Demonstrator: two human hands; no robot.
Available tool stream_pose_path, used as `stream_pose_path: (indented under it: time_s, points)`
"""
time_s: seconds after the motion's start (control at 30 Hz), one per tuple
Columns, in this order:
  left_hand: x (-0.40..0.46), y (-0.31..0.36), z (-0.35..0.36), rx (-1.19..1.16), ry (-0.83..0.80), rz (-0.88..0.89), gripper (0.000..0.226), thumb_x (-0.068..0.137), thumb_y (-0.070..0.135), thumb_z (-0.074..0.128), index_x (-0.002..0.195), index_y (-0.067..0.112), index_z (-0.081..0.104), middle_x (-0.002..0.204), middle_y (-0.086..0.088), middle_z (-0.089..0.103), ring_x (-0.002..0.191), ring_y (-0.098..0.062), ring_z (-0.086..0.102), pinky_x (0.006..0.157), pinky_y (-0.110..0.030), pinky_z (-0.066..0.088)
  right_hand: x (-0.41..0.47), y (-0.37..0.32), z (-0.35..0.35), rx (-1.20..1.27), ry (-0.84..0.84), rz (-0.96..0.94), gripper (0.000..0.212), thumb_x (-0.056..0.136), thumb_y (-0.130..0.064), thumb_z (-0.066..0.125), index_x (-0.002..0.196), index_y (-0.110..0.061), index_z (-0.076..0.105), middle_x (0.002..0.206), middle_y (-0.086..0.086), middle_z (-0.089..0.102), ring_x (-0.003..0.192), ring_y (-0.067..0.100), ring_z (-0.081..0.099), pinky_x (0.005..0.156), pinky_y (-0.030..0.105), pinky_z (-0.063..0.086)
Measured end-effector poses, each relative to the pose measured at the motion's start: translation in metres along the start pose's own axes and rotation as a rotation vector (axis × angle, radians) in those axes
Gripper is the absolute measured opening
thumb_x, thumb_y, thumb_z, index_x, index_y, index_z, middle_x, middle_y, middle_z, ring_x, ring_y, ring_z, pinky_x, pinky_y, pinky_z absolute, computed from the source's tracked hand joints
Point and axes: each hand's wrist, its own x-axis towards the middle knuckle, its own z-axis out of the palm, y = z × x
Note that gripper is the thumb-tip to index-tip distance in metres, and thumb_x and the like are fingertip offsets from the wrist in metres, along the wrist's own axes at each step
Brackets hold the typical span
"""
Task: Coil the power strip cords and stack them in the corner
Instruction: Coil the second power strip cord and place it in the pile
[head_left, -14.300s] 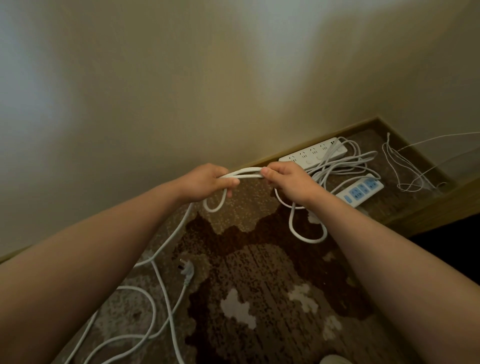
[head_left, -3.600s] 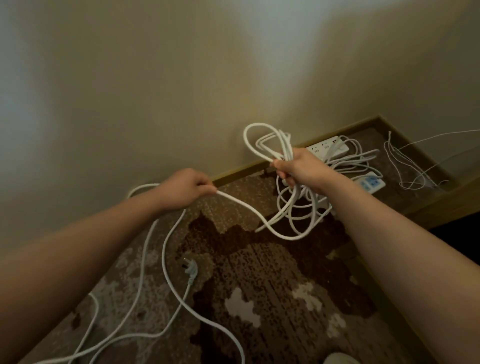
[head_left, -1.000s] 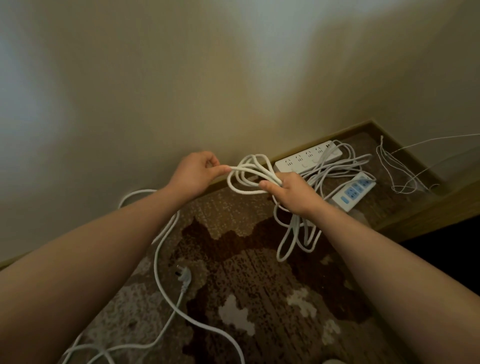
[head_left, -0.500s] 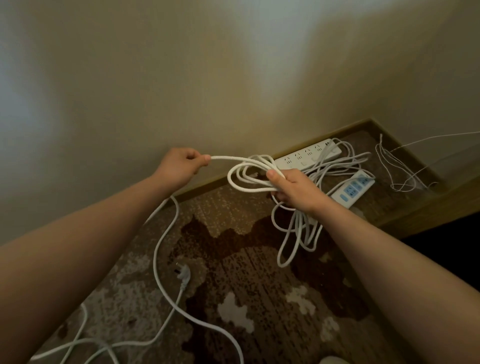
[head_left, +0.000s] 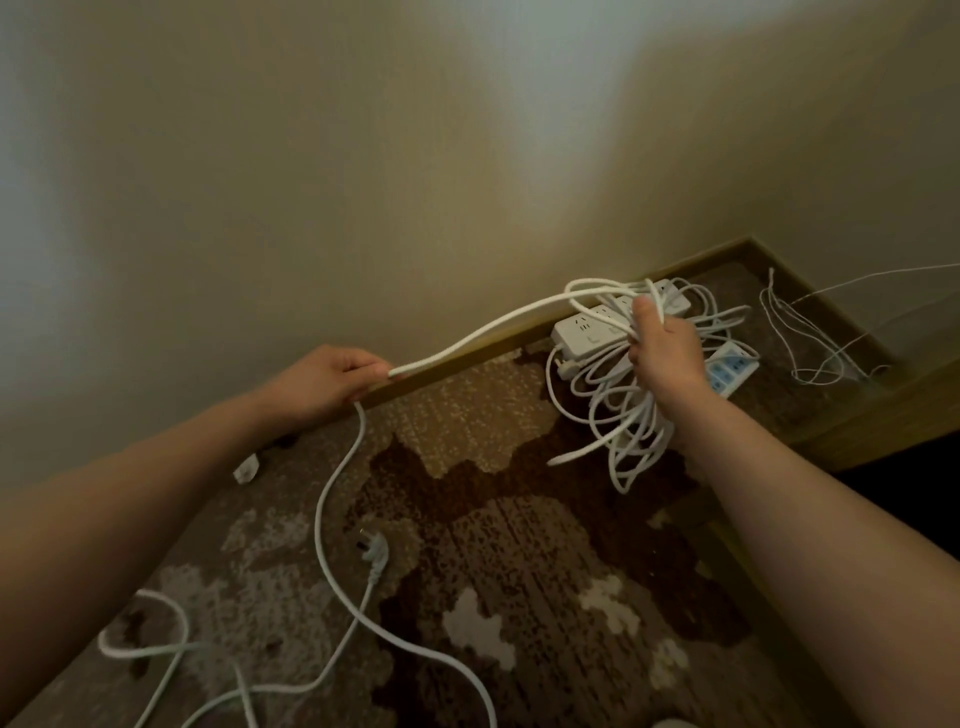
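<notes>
Running leftward, cord (head_left: 483, 332) (taut) between hands.

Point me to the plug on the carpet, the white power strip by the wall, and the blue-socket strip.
plug (head_left: 375, 552): head view, on the plug body.
white power strip (head_left: 584, 336): head view, on its left end, top face.
blue-socket strip (head_left: 730, 366): head view, on the blue sockets.
</notes>
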Motion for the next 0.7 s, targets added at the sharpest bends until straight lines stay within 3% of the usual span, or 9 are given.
stream_pose_path:
  time_s: [0.17,0.3,0.4,0.5,0.57,0.63,0.7]
  points:
    - [0.005,0.009,-0.008,-0.258,0.128,-0.063,0.025,0.097,0.024,0.048,0.096,0.015,0.071,0.055,0.003,0.035,0.045,-0.007,0.028,0.041,-0.017,0.024,-0.002,0.0,0.004,-0.162,0.049,-0.08,0.059,0.101,-0.054,0.038,0.078,-0.007,0.065,0.066,0.006,0.057,0.063,0.026,0.056,0.059,0.037,0.043]
    - [0.023,0.06,0.026,-0.6,0.175,0.016,0.023,0.098,0.023,0.047,0.091,0.016,0.068,0.048,0.011,0.035,0.041,-0.005,0.024,0.038,-0.013,0.02,-0.012,-0.009,0.018,-0.221,0.039,-0.177,0.057,0.102,-0.053,0.035,0.07,-0.013,0.059,0.062,0.003,0.054,0.058,0.022,0.052,0.056,0.035,0.037]
    - [0.031,0.075,0.065,-0.376,0.233,-0.036,0.023,0.097,0.021,0.049,0.096,0.016,0.071,0.053,0.009,0.05,0.045,-0.007,0.038,0.041,-0.015,0.031,-0.02,-0.012,0.028,-0.217,-0.02,-0.22,0.059,0.101,-0.056,0.035,0.073,-0.01,0.06,0.064,0.004,0.057,0.057,0.019,0.057,0.055,0.033,0.038]
    - [0.024,0.075,0.106,-0.053,0.197,0.053,0.024,0.095,0.029,0.052,0.106,0.02,0.071,0.081,0.006,0.068,0.067,-0.007,0.056,0.066,-0.024,0.043,-0.026,-0.01,0.035,-0.209,-0.065,-0.252,0.054,0.101,-0.055,0.039,0.068,-0.016,0.055,0.061,0.003,0.057,0.054,0.017,0.055,0.052,0.029,0.038]
    - [0.019,0.079,0.124,0.04,0.207,0.14,0.023,0.094,0.031,0.051,0.106,0.024,0.069,0.095,0.006,0.072,0.085,-0.01,0.063,0.077,-0.027,0.047,-0.027,-0.008,0.036,-0.193,-0.089,-0.269,0.052,0.101,-0.053,0.04,0.067,-0.017,0.053,0.062,0.005,0.055,0.054,0.019,0.053,0.052,0.031,0.038]
    - [0.018,0.083,0.133,0.02,0.247,0.145,0.021,0.095,0.028,0.048,0.104,0.025,0.067,0.09,0.004,0.07,0.084,-0.013,0.063,0.075,-0.031,0.048,-0.026,-0.007,0.036,-0.182,-0.104,-0.261,0.052,0.101,-0.052,0.041,0.067,-0.015,0.054,0.062,0.007,0.054,0.054,0.019,0.052,0.053,0.032,0.038]
    - [0.02,0.084,0.136,-0.085,0.274,0.085,0.021,0.096,0.023,0.045,0.103,0.021,0.064,0.077,0.006,0.062,0.069,-0.011,0.056,0.066,-0.029,0.043,-0.026,-0.006,0.036,-0.172,-0.118,-0.241,0.055,0.102,-0.05,0.041,0.068,-0.009,0.057,0.061,0.009,0.052,0.055,0.022,0.051,0.055,0.034,0.04]
